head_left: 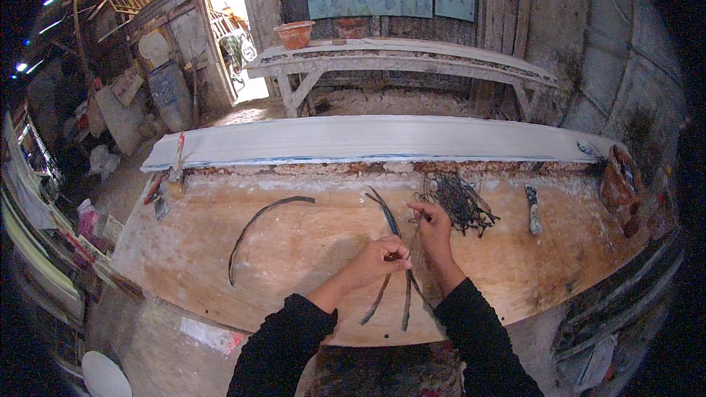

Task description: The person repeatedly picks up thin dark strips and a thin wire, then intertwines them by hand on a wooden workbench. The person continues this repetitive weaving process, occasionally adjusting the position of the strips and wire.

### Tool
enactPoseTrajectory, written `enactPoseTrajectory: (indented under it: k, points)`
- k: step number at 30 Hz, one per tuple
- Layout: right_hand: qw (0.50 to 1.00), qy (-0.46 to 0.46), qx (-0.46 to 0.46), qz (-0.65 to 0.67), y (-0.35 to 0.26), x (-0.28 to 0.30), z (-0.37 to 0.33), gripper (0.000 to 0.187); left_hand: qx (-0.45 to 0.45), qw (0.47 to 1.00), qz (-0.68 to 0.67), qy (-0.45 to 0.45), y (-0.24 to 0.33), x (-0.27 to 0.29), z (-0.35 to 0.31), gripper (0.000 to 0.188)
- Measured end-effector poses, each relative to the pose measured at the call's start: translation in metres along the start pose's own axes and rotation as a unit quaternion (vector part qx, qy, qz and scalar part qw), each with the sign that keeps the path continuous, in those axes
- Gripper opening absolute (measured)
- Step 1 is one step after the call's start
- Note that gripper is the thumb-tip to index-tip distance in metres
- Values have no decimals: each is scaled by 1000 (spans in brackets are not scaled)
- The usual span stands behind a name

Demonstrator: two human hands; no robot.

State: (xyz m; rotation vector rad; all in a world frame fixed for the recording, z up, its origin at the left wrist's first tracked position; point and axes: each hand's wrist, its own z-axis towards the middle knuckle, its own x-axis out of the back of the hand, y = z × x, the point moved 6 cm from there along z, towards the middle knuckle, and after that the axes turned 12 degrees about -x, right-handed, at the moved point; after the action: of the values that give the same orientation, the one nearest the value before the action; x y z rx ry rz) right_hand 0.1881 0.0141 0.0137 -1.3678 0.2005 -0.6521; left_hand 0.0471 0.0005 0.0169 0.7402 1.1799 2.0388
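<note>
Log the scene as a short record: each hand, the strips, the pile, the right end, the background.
Left hand: pinched at dark strips
Right hand: farther forward, seemingly pinching a thin strand
Strip ends: fanned out over the table
Lone strip: curved, left of the left hand
Pile of strands: beyond the right hand, rightward
Right end: reddish-brown bowl
Background: bench bearing two reddish pots

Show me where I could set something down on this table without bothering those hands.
Two bare patches on the table: right, below the mottled piece and left of the pot; left, between the curved strip and the table's left edge, below the brush. The middle is crowded: left hand and right hand over strips, beside the black pile.
</note>
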Motion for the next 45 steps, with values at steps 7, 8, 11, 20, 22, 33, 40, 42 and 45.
enactPoseTrajectory:
  k: [7,8,11,20,22,33,40,42,45]
  points:
    - [997,43,18,55,-3,0,1,17,-14,997,34,71,13,21,-1,10]
    - [997,57,19,47,-7,5,0,15,-31,991,75,107,14,30,0,9]
    - [995,86,37,27,-5,15,0,11,-48,958,189,210,2,67,-2,7]
    - [969,-224,104,7,-37,-43,-51,10,22,875,217,432,-11,132,-27,9]
    - [943,-309,124,-4,-48,-53,-65,14,10,876,216,431,-26,139,-32,9]
    - [901,-404,159,19,-59,-57,-75,19,-22,875,299,380,-1,115,-20,8]
    - [915,-375,150,11,-65,-46,-66,15,-27,897,282,340,-6,104,-16,8]
    - [922,-359,140,45,-69,-43,-64,13,-13,908,266,323,-12,105,-16,7]
    - [935,-335,-24,110,-59,-40,-61,8,-5,937,148,316,-22,103,-16,7]
